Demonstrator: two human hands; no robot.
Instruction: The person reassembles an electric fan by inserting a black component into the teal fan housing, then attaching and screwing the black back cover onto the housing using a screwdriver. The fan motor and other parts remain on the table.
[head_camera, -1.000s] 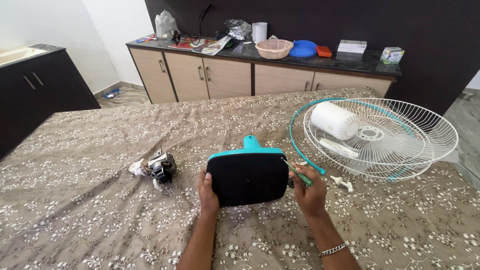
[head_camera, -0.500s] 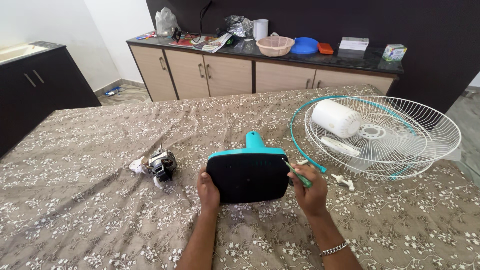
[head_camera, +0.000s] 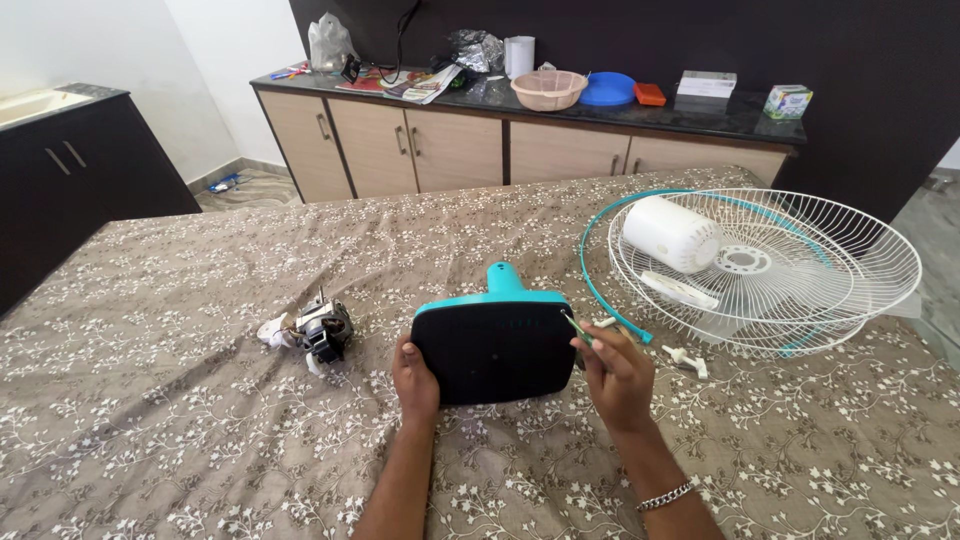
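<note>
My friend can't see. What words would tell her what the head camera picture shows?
Two hands tilt up a teal fan base with a black underside on a brown flowered cloth; the left hand grips its edge and the right hand holds a green screwdriver by it. A small motor lies left, a white wire fan guard right.

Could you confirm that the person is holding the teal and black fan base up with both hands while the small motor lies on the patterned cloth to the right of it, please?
Not quite: the head view shows the small motor lying to the left of the fan base, not the right. The rest holds: the left hand and right hand hold the base up over the patterned cloth.
</note>
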